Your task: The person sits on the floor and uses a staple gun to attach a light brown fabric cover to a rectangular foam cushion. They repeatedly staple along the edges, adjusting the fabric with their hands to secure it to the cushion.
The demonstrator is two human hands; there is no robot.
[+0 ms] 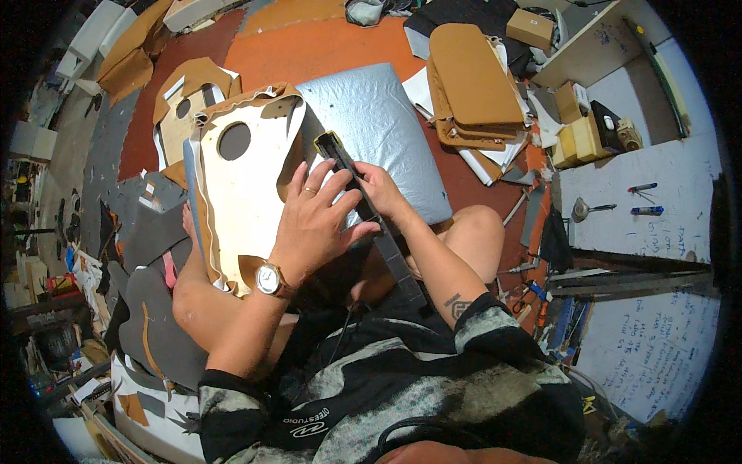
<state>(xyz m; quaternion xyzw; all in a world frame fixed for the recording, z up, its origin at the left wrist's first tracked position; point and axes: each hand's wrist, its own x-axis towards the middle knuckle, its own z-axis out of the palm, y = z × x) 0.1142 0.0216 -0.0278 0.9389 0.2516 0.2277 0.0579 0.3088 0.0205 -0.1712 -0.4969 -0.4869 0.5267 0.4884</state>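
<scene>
A long, narrow black bar, marked off in segments, slants between my hands above my lap. Its far end is hollow and edged in yellow. My right hand grips its right side near the far end, thumb along the edge. Across its left side reaches my left hand, fingers spread and touching the bar; a ring and a watch are on this arm. Left of it lies a pale board with a round hole, brown and white covering folded over its edges. A silvery wrapped pad lies just beyond my hands.
Brown padded panels are stacked at the far right. Another holed, brown-edged panel lies far left. Grey offcuts spread beside my left leg. A white written-on surface holds pens and a metal tool on the right; loose tools lie below it.
</scene>
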